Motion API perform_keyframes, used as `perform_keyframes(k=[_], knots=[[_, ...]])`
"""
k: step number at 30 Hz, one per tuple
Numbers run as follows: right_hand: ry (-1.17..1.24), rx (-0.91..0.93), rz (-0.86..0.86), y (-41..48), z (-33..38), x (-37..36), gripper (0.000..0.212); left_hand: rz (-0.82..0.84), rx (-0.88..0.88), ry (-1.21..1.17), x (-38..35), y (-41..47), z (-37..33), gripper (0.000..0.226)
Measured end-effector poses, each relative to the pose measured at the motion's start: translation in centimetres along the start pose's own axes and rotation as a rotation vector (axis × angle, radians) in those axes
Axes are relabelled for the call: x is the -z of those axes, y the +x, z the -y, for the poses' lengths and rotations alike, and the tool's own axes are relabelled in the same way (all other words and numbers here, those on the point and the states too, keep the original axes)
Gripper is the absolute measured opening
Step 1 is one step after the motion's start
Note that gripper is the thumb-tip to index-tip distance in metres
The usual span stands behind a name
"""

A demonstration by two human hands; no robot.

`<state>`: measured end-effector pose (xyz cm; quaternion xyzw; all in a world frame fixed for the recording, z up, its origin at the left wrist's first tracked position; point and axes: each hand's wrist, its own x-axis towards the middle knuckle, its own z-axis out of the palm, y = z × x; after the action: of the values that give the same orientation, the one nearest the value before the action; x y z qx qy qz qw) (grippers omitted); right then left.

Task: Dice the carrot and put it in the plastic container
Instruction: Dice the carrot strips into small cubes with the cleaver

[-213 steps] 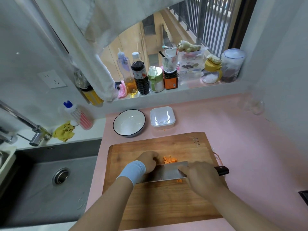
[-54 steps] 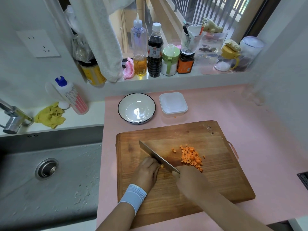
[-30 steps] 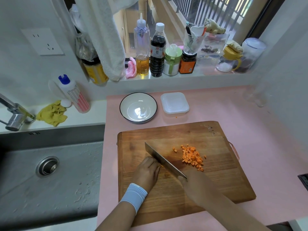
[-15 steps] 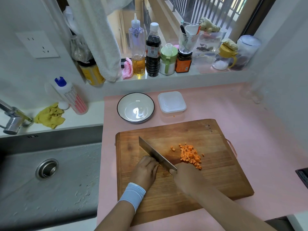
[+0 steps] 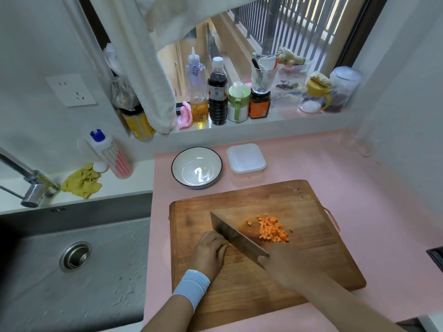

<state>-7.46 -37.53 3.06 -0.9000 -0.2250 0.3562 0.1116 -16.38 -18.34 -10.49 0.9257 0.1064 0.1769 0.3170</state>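
On the cutting board (image 5: 311, 259) the left hand (image 5: 211, 252) claws over a barely visible carrot stub (image 5: 229, 245), guiding the knife (image 5: 236, 236) the right hand (image 5: 280, 265) grips; diced carrot (image 5: 273, 230) piles mid-board, the plastic container (image 5: 245, 159) waits beyond its far edge.

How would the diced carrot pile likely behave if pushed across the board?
The diced carrot is a loose heap of small cubes, so it would probably scatter rather than slide as one. Flat faces suggest little rolling. Strays sit apart on the cutting board.
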Motion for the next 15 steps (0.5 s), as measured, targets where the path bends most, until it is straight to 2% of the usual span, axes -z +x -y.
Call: perform_keyframes(k=[4, 6, 8, 10, 12, 15], knots=[[0.125, 0.000, -0.011, 0.7, -0.1, 1.8, 0.030, 0.030, 0.229, -0.092, 0.9, 0.8, -0.5, 0.028], [0.184, -0.001, -0.054, 1.2, -0.2, 2.1, 0.031, 0.080, 0.230, -0.066, 1.3, 1.5, -0.4, 0.043], [0.199, 0.010, -0.100, 1.4, -0.2, 2.4, 0.029, 0.186, 0.158, 0.017, 1.5, 2.1, -0.3, 0.052], [0.174, 0.031, -0.125, 1.5, -0.4, 2.3, 0.029, 0.261, 0.093, 0.081, 1.8, 2.6, -0.4, 0.048], [0.097, 0.066, -0.155, 1.6, -0.8, 1.8, 0.031, 0.268, 0.055, 0.117, 1.9, 2.8, -0.6, 0.039], [-0.001, 0.122, -0.235, 2.0, -1.8, 0.7, 0.033, 0.233, 0.107, 0.148, 1.3, 2.5, -1.1, 0.033]])
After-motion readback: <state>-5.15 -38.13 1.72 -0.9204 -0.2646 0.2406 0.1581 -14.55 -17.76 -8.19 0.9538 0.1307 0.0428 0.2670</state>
